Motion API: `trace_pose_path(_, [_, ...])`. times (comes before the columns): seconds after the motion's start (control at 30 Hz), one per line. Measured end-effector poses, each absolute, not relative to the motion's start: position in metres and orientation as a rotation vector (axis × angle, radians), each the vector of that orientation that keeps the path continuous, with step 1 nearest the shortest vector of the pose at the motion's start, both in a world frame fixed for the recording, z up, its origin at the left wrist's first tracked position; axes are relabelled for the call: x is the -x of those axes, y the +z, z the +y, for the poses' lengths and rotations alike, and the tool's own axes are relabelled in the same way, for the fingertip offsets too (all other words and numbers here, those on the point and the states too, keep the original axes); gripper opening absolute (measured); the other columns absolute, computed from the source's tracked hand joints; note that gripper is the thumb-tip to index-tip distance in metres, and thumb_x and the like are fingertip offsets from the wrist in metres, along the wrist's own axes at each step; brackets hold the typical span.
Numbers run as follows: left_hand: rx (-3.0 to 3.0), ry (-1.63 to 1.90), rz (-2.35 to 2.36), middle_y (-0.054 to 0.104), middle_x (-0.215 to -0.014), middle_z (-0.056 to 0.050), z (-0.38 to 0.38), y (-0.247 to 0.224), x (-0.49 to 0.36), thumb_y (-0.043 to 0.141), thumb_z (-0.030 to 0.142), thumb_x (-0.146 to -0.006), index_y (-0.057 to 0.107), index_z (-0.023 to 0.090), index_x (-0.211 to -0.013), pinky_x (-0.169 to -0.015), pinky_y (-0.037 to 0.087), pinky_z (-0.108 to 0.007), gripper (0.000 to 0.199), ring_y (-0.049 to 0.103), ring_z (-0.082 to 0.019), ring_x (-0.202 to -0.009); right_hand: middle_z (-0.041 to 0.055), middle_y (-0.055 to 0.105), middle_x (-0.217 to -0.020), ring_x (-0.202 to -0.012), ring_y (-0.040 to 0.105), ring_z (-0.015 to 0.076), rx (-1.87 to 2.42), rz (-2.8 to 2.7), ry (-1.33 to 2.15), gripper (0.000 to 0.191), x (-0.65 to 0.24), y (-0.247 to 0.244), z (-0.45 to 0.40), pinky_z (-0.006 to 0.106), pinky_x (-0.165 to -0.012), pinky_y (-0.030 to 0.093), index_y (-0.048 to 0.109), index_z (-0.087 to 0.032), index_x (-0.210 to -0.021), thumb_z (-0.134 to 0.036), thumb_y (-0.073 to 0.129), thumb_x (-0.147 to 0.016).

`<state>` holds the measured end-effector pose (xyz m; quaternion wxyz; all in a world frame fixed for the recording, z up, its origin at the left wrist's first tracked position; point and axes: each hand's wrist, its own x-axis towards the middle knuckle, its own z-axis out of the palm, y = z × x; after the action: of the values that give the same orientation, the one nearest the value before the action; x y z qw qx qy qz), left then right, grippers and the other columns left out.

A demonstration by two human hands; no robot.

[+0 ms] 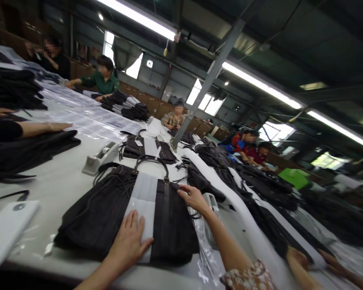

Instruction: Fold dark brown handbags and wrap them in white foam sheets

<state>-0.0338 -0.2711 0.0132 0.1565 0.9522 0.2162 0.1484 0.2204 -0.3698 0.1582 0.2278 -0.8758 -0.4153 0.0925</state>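
Item one: a black fabric handbag with rounded handles, lying flat on the white tabletop directly before us, handle end pointing away. Item two: a translucent white wrapping strip, running down the bag's middle from the handle end to the near edge.

Our left hand: palm down on the strip's near half, fingers extended, thumb spread apart; the bag lies beneath it and to both sides. Our right hand: fingers parted and lightly bent, touching the bag's far right corner, right of the handle; most of the bag lies to its left and nearer us.

Surroundings: one grey tape dispenser, just beyond the bag's far left side; one white phone, left of the bag; one co-worker's hand, above dark folded fabric at left.
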Motion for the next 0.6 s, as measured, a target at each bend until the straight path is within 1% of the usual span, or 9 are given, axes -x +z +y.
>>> trace_pose_path(0.07, [-2.734, 0.446, 0.620, 0.040, -0.141, -0.026, -0.271, 0.008, 0.033, 0.036, 0.068, -0.083, 0.050, 0.006, -0.132, -0.109, 0.022, -0.052, 0.080, 0.026, -0.039, -0.137, 0.0073, 0.069, -0.106, -0.101, 0.061, 0.0230, 2.474, -0.822, 0.126, 0.042, -0.243, 0.177, -0.436, 0.031, -0.090, 0.043, 0.067, -0.018, -0.106, -0.048, 0.047, -0.083])
trace_pose_path(0.13, [-2.740, 0.464, 0.619, 0.042, -0.140, -0.026, -0.271, 0.003, 0.032, 0.037, 0.068, -0.083, 0.052, 0.006, -0.131, -0.108, 0.021, -0.052, 0.079, 0.028, -0.039, -0.136, 0.0113, 0.070, -0.097, -0.099, 0.061, 0.0278, 2.519, -0.495, 0.032, 0.046, -0.252, 0.183, -0.499, 0.036, -0.086, 0.044, 0.069, -0.014, -0.097, -0.050, 0.047, -0.081])
trace_pose_path(0.2, [-2.755, 0.479, 0.610, 0.043, -0.139, -0.026, -0.271, -0.001, 0.032, 0.038, 0.068, -0.083, 0.053, 0.007, -0.129, -0.108, 0.021, -0.052, 0.078, 0.028, -0.039, -0.135, 0.0133, 0.069, -0.089, -0.095, 0.061, 0.0304, 2.513, -0.241, 0.021, 0.046, -0.251, 0.176, -0.548, 0.038, -0.080, 0.046, 0.070, -0.013, -0.085, -0.054, 0.052, -0.076])
trace_pose_path(0.27, [-2.781, 0.488, 0.606, 0.043, -0.138, -0.027, -0.271, -0.003, 0.032, 0.037, 0.067, -0.083, 0.054, 0.007, -0.129, -0.108, 0.022, -0.052, 0.078, 0.029, -0.039, -0.135, 0.0142, 0.069, -0.086, -0.092, 0.062, 0.0297, 2.468, -0.083, 0.080, 0.045, -0.245, 0.161, -0.576, 0.037, -0.075, 0.047, 0.069, -0.014, -0.078, -0.058, 0.058, -0.071])
trace_pose_path(0.4, [-2.836, 0.491, 0.592, 0.044, -0.137, -0.028, -0.272, -0.002, 0.034, 0.035, 0.068, -0.084, 0.054, 0.006, -0.128, -0.107, 0.023, -0.051, 0.078, 0.032, -0.040, -0.133, 0.0162, 0.067, -0.094, -0.093, 0.060, 0.0290, 2.367, 0.050, 0.233, 0.049, -0.236, 0.134, -0.585, 0.041, -0.072, 0.046, 0.069, -0.017, -0.082, -0.063, 0.060, -0.067])
trace_pose_path(0.47, [-2.850, 0.496, 0.585, 0.045, -0.136, -0.028, -0.272, -0.001, 0.034, 0.034, 0.067, -0.084, 0.054, 0.006, -0.128, -0.107, 0.023, -0.051, 0.078, 0.032, -0.040, -0.133, 0.0147, 0.067, -0.094, -0.095, 0.059, 0.0294, 2.334, 0.045, 0.263, 0.045, -0.238, 0.129, -0.580, 0.042, -0.073, 0.046, 0.070, -0.019, -0.080, -0.062, 0.060, -0.068])
trace_pose_path(0.53, [-2.850, 0.503, 0.584, 0.045, -0.136, -0.028, -0.272, -0.002, 0.034, 0.035, 0.067, -0.085, 0.054, 0.007, -0.128, -0.107, 0.023, -0.051, 0.077, 0.032, -0.039, -0.133, 0.0127, 0.067, -0.089, -0.092, 0.060, 0.0289, 2.310, -0.002, 0.254, 0.039, -0.243, 0.128, -0.575, 0.041, -0.073, 0.045, 0.069, -0.019, -0.073, -0.057, 0.059, -0.070])
trace_pose_path(0.6, [-2.843, 0.512, 0.582, 0.046, -0.136, -0.027, -0.272, -0.003, 0.034, 0.035, 0.067, -0.085, 0.054, 0.008, -0.128, -0.107, 0.024, -0.051, 0.076, 0.031, -0.039, -0.133, 0.0113, 0.067, -0.080, -0.086, 0.060, 0.0281, 2.288, -0.083, 0.204, 0.034, -0.248, 0.127, -0.571, 0.040, -0.073, 0.045, 0.068, -0.019, -0.064, -0.052, 0.060, -0.070])
